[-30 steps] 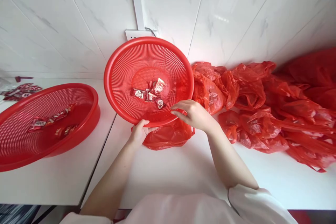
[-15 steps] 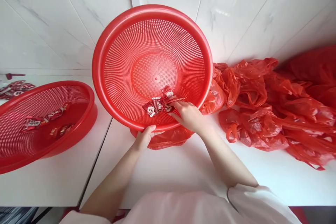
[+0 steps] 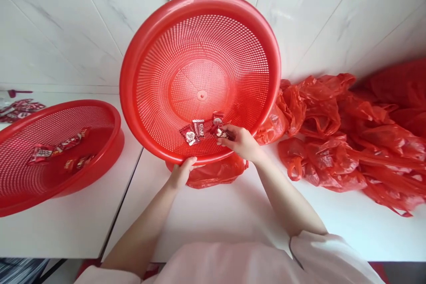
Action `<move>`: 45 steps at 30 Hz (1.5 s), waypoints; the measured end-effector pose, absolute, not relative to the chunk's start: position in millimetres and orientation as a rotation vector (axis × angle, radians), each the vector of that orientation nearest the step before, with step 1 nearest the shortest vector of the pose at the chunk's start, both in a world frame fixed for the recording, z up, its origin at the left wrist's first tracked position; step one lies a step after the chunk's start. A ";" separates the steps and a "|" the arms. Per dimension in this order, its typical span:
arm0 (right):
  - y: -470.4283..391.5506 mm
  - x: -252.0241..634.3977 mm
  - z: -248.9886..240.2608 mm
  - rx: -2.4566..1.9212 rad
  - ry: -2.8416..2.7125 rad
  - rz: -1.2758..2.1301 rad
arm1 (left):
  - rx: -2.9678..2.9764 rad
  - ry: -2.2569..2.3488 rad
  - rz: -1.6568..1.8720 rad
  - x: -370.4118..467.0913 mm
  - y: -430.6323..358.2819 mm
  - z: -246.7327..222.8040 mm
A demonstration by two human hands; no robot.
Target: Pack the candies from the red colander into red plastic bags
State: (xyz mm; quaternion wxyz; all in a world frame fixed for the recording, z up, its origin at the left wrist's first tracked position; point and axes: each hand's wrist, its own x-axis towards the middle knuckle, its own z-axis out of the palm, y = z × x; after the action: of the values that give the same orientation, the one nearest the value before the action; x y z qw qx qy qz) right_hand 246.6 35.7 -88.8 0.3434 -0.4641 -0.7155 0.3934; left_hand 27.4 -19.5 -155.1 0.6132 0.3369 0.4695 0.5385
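Observation:
A large red plastic basket (image 3: 156, 66) with perforated sides is tilted toward me, its mouth facing me. My left hand (image 3: 181, 174) grips its near rim, thumb inside and the other fingers hidden underneath. Reaching over the right part of that rim, my right hand (image 3: 241, 143) pinches a small dark-red snack packet (image 3: 219, 132) low inside. Beside those fingers lie a packet with a heart-shaped label (image 3: 190, 136), a narrow one (image 3: 199, 128) and another packet (image 3: 218, 117). Below the near rim, a red plastic bag (image 3: 216, 175) shows partly from under the basket.
On the left, a second red basket (image 3: 115, 120) holds several packets. More wrapped packets (image 3: 21, 110) lie behind it. Several filled red plastic bags (image 3: 319, 142) are heaped at right on the white table (image 3: 206, 222). A tiled wall (image 3: 83, 31) stands behind.
The basket has tipped more toward me, its far rim rising and its right side shifting right. My right hand has moved slightly right, and the packets by it have separated. My left hand keeps its grip.

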 end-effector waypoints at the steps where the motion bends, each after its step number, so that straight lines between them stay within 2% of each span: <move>1: 35.8 247.4 -87.9 -1.137 -1.797 1.174 | 0.766 1.057 1.264 26.8 -17.6 -151.1; 4: 35.9 247.8 -86.2 -0.985 -1.635 1.507 | 0.745 0.969 1.319 24.6 -12.6 -138.7; 8: 35.8 249.0 -85.9 -1.001 -1.651 1.556 | 0.714 0.940 1.368 18.7 -6.4 -131.5; 20: 29.8 247.4 -87.6 -1.062 -2.267 1.366 | 0.705 0.951 1.454 4.6 4.1 -132.6; 26: 26.5 244.6 -87.6 -1.261 -2.160 0.824 | 0.732 0.924 1.435 8.8 0.1 -134.8; 33: 20.3 230.2 -84.8 -1.073 -2.113 0.572 | 0.746 0.945 1.299 26.7 -15.6 -140.6; 41: 12.4 207.2 -97.0 -0.890 -2.396 0.526 | 0.826 0.905 1.166 43.5 -36.3 -159.7; 45: 13.4 211.2 -94.1 -0.827 -2.442 0.654 | 0.826 0.921 1.165 38.6 -32.7 -157.8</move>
State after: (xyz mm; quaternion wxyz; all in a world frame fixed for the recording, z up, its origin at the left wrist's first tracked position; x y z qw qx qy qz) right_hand 211.2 13.4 -94.1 0.2384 -0.3019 -0.8917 0.2387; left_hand 38.6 -32.7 -157.8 0.6602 0.3649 0.4072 0.5149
